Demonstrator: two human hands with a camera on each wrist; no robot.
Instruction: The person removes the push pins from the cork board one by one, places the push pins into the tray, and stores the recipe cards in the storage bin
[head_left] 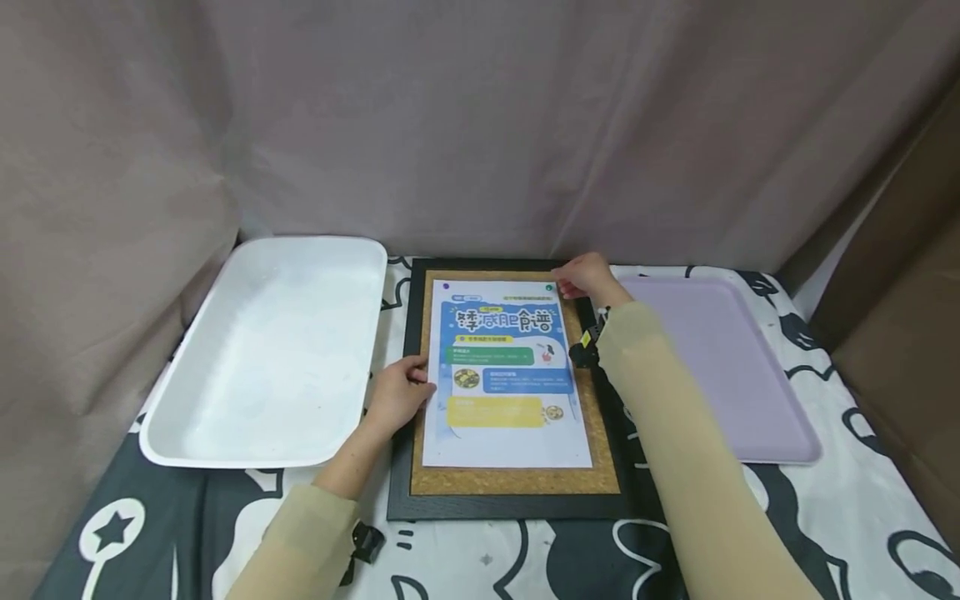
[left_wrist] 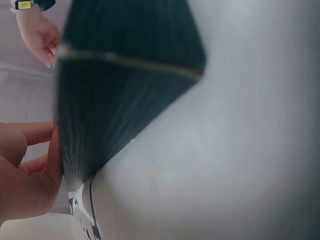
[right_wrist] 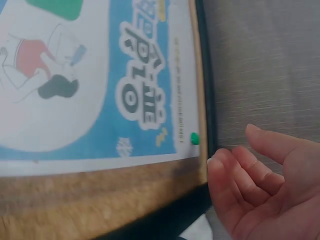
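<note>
A black-framed cork board [head_left: 420, 492] lies flat in the middle of the table, with a blue and white poster [head_left: 504, 375] on it. A green pin [head_left: 550, 288] sits at the poster's far right corner and a purple pin [head_left: 446, 287] at its far left corner. My left hand [head_left: 417, 377] rests on the board's left side, its thumb touching the poster's left edge. My right hand [head_left: 572, 280] hovers by the far right corner, next to the green pin [right_wrist: 194, 139]. In the right wrist view that right hand [right_wrist: 240, 165] has relaxed fingers and holds nothing.
A white tray [head_left: 187, 442] stands left of the board and a lilac tray [head_left: 780, 417] right of it. The tablecloth [head_left: 862, 517] is black and white. A grey curtain [head_left: 480, 125] closes the back, and brown cardboard [head_left: 907, 333] stands at the right.
</note>
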